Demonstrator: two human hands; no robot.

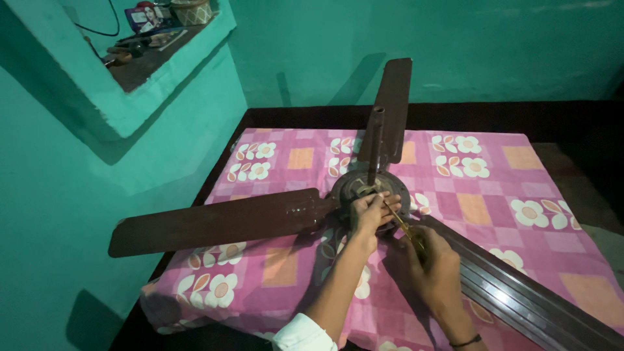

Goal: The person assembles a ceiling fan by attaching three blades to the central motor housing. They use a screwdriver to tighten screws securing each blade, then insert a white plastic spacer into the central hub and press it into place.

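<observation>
A brown ceiling fan point(374, 185) lies on a table with a pink flowered cloth point(494, 188), its downrod point(375, 140) standing upright from the round motor housing. Three blades spread out: one to the left point(221, 222), one to the back point(395, 104), one to the lower right point(520, 292). My left hand point(372, 209) rests on the motor housing, fingers curled at its edge. My right hand point(432, 257) grips a screwdriver point(398, 219) with a yellowish handle, its tip pointing at the housing beside my left fingers.
Green walls close in on the left and back. A wall niche point(146, 62) at the upper left holds a small basket, a cable and small items. A dark floor shows around the table.
</observation>
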